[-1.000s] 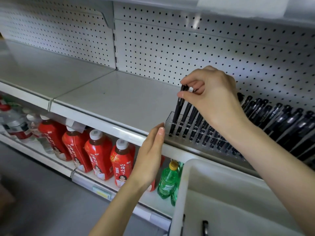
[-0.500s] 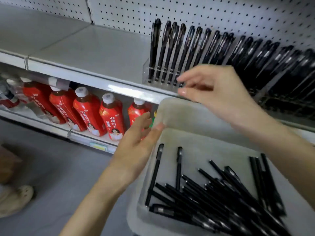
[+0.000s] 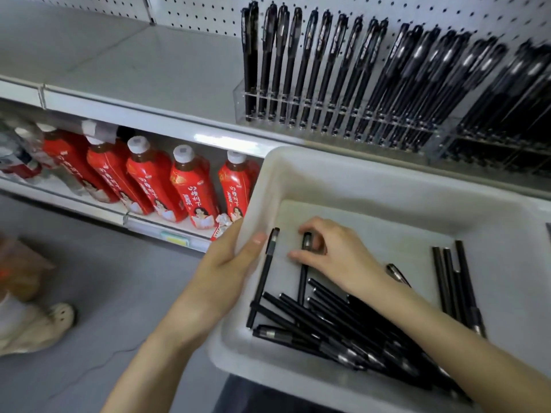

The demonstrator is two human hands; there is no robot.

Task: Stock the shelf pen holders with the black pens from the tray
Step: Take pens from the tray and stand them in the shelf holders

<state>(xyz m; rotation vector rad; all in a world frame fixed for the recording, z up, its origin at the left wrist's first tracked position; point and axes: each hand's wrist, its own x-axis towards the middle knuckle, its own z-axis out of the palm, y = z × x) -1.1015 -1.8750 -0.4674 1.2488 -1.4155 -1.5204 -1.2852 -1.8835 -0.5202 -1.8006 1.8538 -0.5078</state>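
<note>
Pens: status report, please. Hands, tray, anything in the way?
Left hand grips tray wall. Right hand pinches a pen in the tray. Nothing blocks the holder.

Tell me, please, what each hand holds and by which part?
The right hand pinches a black pen near its far end; the left hand grips the tray by its left wall.

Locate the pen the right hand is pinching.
Head view: the pen lies in the left part of the white tray, its cap end pinched by the right hand, beside a lone pen by the wall the left hand grips.
</note>
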